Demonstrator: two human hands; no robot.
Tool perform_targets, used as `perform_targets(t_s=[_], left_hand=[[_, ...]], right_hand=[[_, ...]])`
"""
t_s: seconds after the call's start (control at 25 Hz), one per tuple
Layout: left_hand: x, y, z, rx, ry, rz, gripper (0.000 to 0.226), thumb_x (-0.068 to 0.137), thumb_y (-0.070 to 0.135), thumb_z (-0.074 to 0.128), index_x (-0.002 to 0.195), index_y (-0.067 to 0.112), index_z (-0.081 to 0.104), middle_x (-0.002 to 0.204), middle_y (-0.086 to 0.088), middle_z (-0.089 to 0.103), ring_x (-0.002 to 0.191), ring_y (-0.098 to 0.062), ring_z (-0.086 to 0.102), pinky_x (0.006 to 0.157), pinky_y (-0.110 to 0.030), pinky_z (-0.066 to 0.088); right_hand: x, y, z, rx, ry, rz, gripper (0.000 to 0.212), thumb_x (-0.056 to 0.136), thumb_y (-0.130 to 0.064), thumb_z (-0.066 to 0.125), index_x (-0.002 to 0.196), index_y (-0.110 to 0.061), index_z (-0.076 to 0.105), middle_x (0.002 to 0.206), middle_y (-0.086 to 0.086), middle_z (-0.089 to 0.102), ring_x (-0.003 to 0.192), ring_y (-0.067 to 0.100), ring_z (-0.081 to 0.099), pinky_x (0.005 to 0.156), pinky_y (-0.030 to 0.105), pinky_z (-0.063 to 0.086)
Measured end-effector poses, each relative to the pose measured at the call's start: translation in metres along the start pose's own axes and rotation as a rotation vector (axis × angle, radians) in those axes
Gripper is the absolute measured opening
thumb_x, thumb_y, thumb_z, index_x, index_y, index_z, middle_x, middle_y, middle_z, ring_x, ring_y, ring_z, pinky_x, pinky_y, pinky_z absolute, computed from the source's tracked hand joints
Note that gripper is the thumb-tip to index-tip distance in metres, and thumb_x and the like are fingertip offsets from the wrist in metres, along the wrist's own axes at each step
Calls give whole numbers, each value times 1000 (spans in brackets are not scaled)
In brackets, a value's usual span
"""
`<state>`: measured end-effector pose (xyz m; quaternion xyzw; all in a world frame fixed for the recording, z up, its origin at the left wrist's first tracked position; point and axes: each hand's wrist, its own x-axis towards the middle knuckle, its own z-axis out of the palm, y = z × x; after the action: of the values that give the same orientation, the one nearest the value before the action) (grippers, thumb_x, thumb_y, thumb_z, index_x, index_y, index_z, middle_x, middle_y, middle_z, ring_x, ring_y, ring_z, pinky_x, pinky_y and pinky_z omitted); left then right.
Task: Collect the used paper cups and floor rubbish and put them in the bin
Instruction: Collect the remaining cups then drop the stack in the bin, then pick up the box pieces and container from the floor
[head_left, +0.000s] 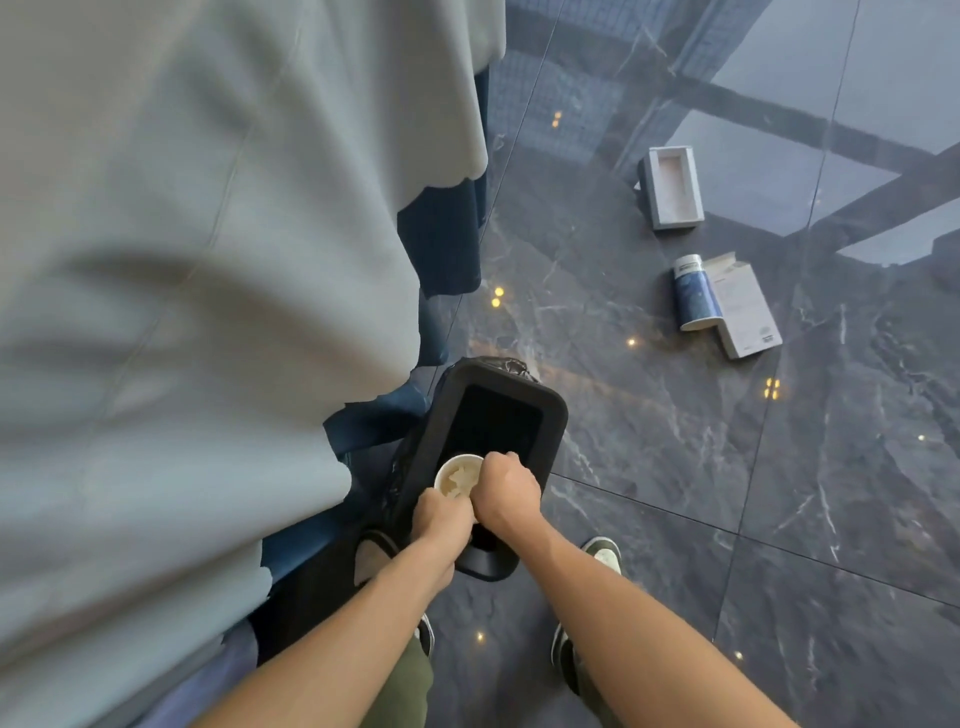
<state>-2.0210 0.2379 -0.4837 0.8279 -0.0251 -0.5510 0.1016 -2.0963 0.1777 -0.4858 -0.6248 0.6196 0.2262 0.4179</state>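
Note:
A white paper cup (457, 477) with crumpled paper inside is held over the open mouth of a black rectangular bin (550, 421) on the floor. My left hand (441, 517) grips the cup's near side and my right hand (506, 488) grips its right rim. On the dark marble floor to the right lie an open grey box tray (671, 188), a blue and white tube-shaped package (696, 299) and a grey flat carton (745, 309) touching it.
A table draped in a pale grey cloth (208, 260) fills the left side, with dark blue skirting (441, 244) below its edge. My shoes (602, 553) stand on the glossy floor beside the bin. Open floor stretches to the right.

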Motion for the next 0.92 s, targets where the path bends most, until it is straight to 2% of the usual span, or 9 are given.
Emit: perform_targets(t_s=[0.08, 0.16, 0.24, 0.36, 0.52, 0.64, 0.68, 0.76, 0.92], left_hand=[[3, -2, 0, 32, -1, -22, 34, 96, 13, 50, 126, 4, 62, 111, -19, 73, 97, -33, 73, 61, -34, 54], [5, -5, -3, 29, -13, -55, 34, 97, 8, 47, 126, 2, 62, 107, -17, 72, 91, -29, 73, 73, -42, 64], [8, -6, -5, 20, -33, -87, 35, 95, 4, 45, 125, 0, 62, 97, -16, 72, 81, -26, 72, 79, -45, 67], [6, 0, -10, 14, -42, -89, 33, 98, 1, 44, 126, -1, 61, 90, -16, 72, 75, -26, 73, 71, -38, 66], [-3, 2, -20, 18, -71, -68, 48, 101, -1, 41, 147, 7, 51, 96, -6, 63, 107, -33, 74, 89, -41, 63], [-39, 4, -30, 142, -84, 8, 52, 101, 4, 45, 150, 17, 54, 138, -8, 64, 128, -32, 64, 107, -46, 56], [-56, 7, -33, 210, -81, 46, 50, 102, 6, 46, 150, 19, 55, 147, -6, 60, 132, -30, 61, 110, -42, 52], [-107, 28, -42, 359, -76, 160, 49, 103, 12, 48, 152, 19, 52, 154, -4, 55, 138, -27, 56, 108, -30, 46], [-233, 94, -46, 553, -78, 373, 54, 101, 29, 56, 154, 19, 49, 151, -5, 59, 138, -26, 56, 109, -36, 46]], right_hand=[[1, 2, 3, -76, -11, -35, 25, 91, -3, 55, 115, -4, 59, 113, 15, 68, 100, 37, 69, 78, 40, 52], [0, 4, 3, -127, -26, -59, 25, 91, -2, 55, 116, -4, 56, 110, 15, 71, 99, 37, 70, 77, 41, 53], [2, 3, 0, -178, -65, -61, 24, 91, -4, 56, 115, -5, 61, 111, 14, 72, 99, 34, 70, 80, 40, 56], [9, -1, 0, -219, -144, -52, 26, 93, -10, 60, 118, -8, 66, 112, 11, 72, 102, 30, 71, 84, 37, 59], [3, 2, 0, -108, -177, -43, 27, 92, -13, 64, 118, -7, 67, 111, 10, 72, 101, 29, 71, 89, 40, 61], [-31, 12, -30, -16, -175, -57, 23, 92, -14, 61, 113, -9, 69, 108, 11, 74, 97, 30, 72, 87, 43, 62], [-44, 17, -42, 5, -184, -72, 24, 91, -13, 58, 112, -10, 70, 108, 11, 74, 98, 30, 72, 87, 44, 62], [-83, 33, -91, 36, -183, -103, 32, 88, -13, 53, 114, -11, 70, 115, 11, 74, 105, 32, 69, 92, 45, 59], [-170, 81, -215, 40, -124, -121, 38, 91, -20, 51, 124, -9, 67, 132, 12, 67, 124, 32, 60, 101, 39, 51]])
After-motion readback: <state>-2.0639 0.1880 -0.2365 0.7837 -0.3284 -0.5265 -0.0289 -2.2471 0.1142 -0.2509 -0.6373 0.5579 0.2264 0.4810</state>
